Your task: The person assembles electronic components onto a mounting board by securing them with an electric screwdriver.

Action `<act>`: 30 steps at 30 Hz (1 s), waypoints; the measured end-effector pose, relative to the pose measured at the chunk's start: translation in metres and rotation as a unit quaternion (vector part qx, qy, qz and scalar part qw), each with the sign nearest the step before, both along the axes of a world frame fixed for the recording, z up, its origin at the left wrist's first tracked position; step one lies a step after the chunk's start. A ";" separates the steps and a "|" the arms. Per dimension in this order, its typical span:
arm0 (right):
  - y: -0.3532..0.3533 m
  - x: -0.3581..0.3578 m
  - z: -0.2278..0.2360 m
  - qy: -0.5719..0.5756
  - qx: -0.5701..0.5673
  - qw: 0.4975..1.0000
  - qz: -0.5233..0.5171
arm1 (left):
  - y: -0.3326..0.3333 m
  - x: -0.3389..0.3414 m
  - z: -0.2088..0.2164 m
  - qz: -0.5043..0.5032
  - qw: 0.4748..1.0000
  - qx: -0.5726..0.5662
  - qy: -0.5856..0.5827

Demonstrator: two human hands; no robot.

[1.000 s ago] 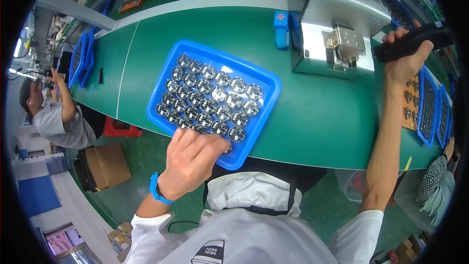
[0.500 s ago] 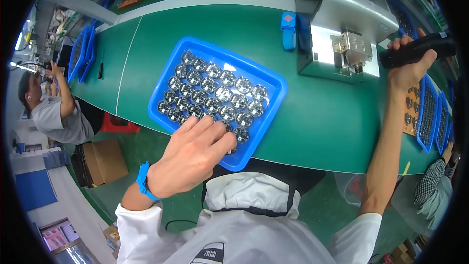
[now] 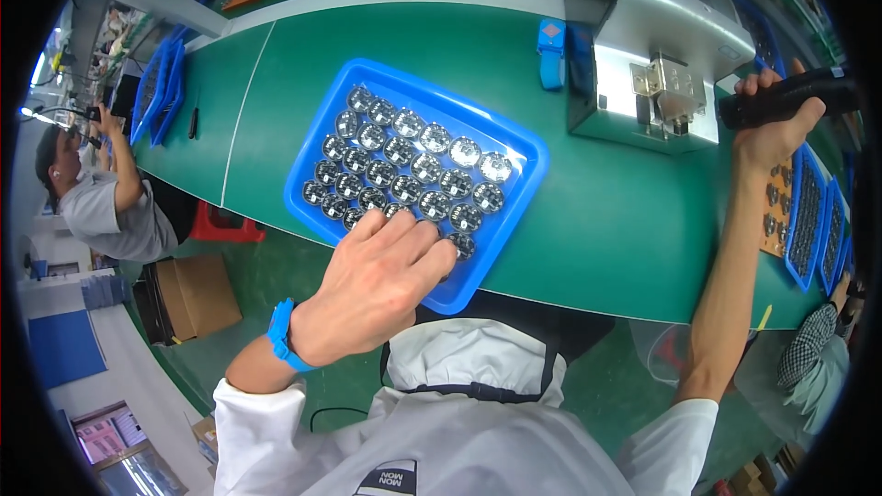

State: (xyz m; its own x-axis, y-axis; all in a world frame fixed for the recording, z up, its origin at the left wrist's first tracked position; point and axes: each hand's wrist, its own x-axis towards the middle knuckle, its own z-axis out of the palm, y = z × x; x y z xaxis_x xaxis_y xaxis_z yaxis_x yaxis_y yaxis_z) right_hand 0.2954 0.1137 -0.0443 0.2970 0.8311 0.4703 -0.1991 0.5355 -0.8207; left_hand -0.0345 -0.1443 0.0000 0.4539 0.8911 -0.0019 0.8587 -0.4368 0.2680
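A blue plastic tray (image 3: 528,179) lies on the green bench, holding rows of small round circuit boards (image 3: 400,151) with shiny black-and-silver faces. Over the tray's near edge, my left hand (image 3: 375,280) is bent with its fingers curled down among the nearest boards. The fingertips are hidden behind the hand, so what they pinch cannot be made out. A blue strap (image 3: 283,335) circles that wrist. Far to the right, my right hand (image 3: 776,133) is wrapped around a black cylindrical tool (image 3: 790,99), held beside a metal machine.
The silver machine (image 3: 634,96) with a metal fixture stands at the back right, a blue strap-like item (image 3: 551,55) beside it. More blue trays (image 3: 801,220) and an orange board (image 3: 776,207) lie at the right. Another person (image 3: 115,193) sits at the left, near a screwdriver (image 3: 193,123).
The whole view has shifted slightly. My left hand sits a little farther right along the tray's near edge, fingers still curled. My right hand keeps its grip on the black tool.
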 end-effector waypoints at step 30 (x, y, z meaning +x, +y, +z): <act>0.001 0.001 -0.001 -0.030 -0.011 0.999 -0.011 | -0.010 -0.004 -0.020 0.042 0.988 0.093 -0.112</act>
